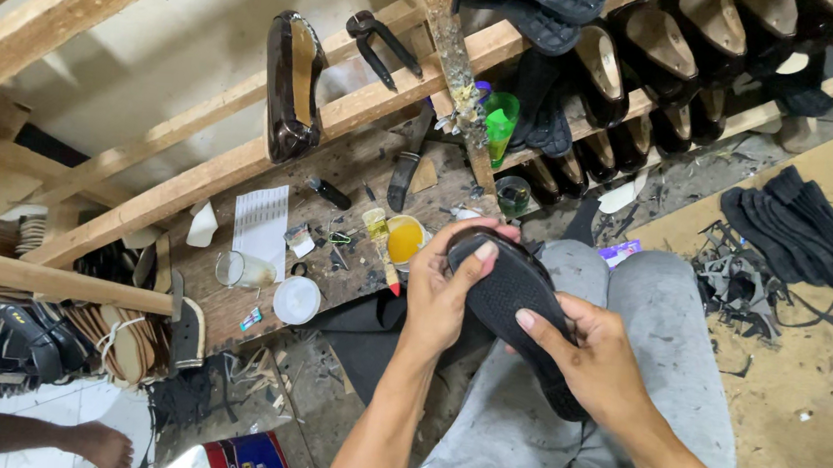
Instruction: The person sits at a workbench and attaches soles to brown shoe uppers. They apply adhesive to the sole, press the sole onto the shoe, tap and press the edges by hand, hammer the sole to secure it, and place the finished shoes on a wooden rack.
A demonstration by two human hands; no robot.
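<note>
A wooden rack [242, 159] of slanting beams is seen across the upper part of the view; rows of dark shoes [653, 54] are lodged on it at the upper right, and a single glossy brown shoe [294, 83] is stood upright on a beam further left; a sandy floor [804, 398] is spread out at the right, where a pile of black soles [803, 233] is laid; the grey trousers [644, 384] of the seated person fill the lower middle; a low wooden worktop [342, 172] is set beneath the rack, scattered with small items.

A black shoe sole [516, 303] is held above the lap, tread side up, just in front of the worktop's edge; it is gripped by both hands; the left hand [442, 291] is wrapped round its upper left edge, thumb pressed on the tread near the toe; the right hand [591, 365] is clamped on its lower right part, thumb laid across the tread; the hands are near each other but not touching.

A stack of tan insoles [121, 339] is stored at the lower left; a pot of yellow glue [404, 240] with a brush [380, 246] is stood just beside the left hand; a white lid [296, 300] and a clear glass [238, 270] are set further left; a green cup [500, 121] is placed on the rack; a bare foot [101, 447] of another person is visible at the bottom left.
</note>
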